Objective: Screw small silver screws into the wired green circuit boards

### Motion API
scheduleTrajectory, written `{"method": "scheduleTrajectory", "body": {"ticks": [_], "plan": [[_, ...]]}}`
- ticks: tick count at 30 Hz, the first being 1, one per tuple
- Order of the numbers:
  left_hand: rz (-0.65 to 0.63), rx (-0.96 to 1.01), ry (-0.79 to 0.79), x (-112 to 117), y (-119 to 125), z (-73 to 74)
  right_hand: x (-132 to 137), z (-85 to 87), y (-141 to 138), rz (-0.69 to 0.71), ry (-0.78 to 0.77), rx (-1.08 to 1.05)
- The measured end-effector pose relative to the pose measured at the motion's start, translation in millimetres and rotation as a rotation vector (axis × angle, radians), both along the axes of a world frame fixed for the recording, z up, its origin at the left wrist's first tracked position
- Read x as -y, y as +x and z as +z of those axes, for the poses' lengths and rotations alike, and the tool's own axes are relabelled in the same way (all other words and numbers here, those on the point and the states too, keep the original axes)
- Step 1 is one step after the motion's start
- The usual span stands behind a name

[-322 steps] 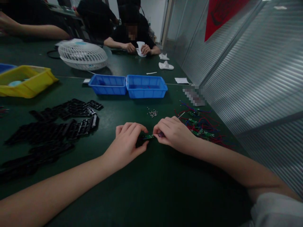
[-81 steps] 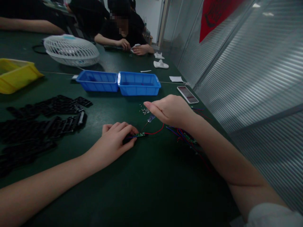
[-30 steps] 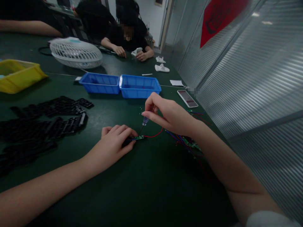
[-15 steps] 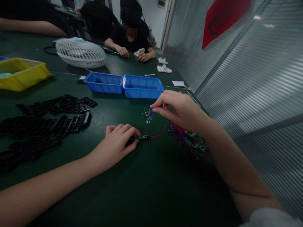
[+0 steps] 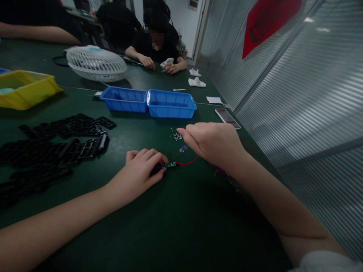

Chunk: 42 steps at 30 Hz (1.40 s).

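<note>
My left hand (image 5: 146,164) is closed over a small green circuit board (image 5: 171,164), pressing it near the tabletop. A dark part seems to lie under the fingers, mostly hidden. From the board a red wire (image 5: 187,163) runs right, beneath my other hand. Curled into a fist, my right hand (image 5: 214,141) grips a screwdriver with a clear handle (image 5: 184,148); most of the handle is hidden. Its thin shaft slants down-left to the board by my left fingertips. Just behind the screwdriver lies a scatter of tiny screws (image 5: 177,137).
Wired circuit boards (image 5: 231,180) lie partly hidden beneath my right forearm. Black plastic parts (image 5: 53,149) are piled at left. Two blue bins (image 5: 171,109), a yellow bin (image 5: 31,92), a white fan (image 5: 96,64) and a phone (image 5: 227,118) stand farther back. A co-worker sits across the table.
My right hand has turned over and lowered, from a fingertip pinch on the handle's top to a fist. The screwdriver now leans further right. My left hand and the board stay put.
</note>
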<state>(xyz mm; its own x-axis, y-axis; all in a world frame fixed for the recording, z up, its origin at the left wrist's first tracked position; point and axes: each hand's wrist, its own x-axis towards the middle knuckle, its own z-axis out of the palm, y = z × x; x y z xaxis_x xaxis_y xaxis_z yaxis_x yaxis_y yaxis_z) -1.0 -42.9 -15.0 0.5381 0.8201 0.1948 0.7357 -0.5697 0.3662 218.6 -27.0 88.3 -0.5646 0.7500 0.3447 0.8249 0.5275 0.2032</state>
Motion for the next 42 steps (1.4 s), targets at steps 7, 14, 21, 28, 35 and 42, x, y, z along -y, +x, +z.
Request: {"method": "scheduleTrajectory", "body": {"ticks": [7, 14, 21, 28, 35, 42], "plan": [[0.001, -0.01, -0.038, 1.9, 1.2, 5.4, -5.2, -2.1, 0.6, 0.19, -0.285, -0.175], [-0.02, -0.012, -0.027, 0.5, -0.8, 3.0, -5.8, -1.0, 3.9, 0.375, -0.315, -0.338], [-0.028, -0.013, -0.021, 0.2, -0.7, 3.6, -3.4, 5.4, 4.8, 0.367, -0.237, -0.239], [-0.025, -0.011, -0.007, 0.1, 0.1, 1.3, -2.7, 22.2, 14.8, 0.353, -0.288, -0.249], [-0.027, -0.017, 0.01, -0.5, -0.8, -0.4, -12.7, 10.4, 13.2, 0.2, -0.194, -0.086], [-0.026, -0.024, 0.01, -1.0, 0.0, -1.0, -16.6, -1.8, 8.5, 0.131, -0.269, -0.076]]}}
